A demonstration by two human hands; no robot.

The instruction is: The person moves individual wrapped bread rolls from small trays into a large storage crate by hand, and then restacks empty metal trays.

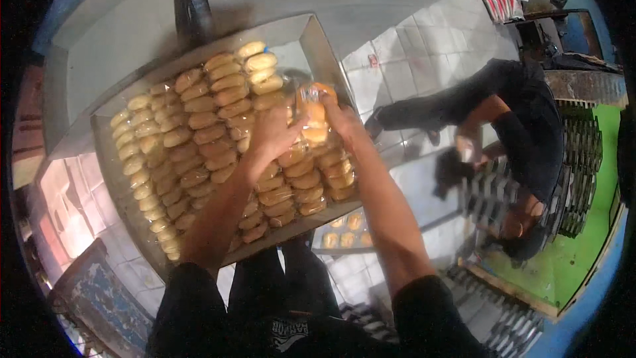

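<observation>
A clear-wrapped pack of bread rolls (315, 120) with an orange printed end is held between my two hands, over the right part of a large shallow box. My right hand (343, 118) grips the pack's right side, its fingers over the printed end. On the left side, the thumb of my left hand (276, 132) reaches the wrapping; its other fingers are partly blurred. Below them, rows of clear-wrapped bread rolls (206, 134) fill most of the box (325, 54). Bare bottom shows in the box's far right corner, and my forearms cover some rolls.
At the right, a person in dark clothes (526, 124) bends over a blurred object. Stacked dark trays (579, 169) stand behind on a green surface (536, 283). A tray with round buns (348, 231) lies below the box on the tiled floor (427, 54). A worn blue panel (107, 283) stands at the lower left.
</observation>
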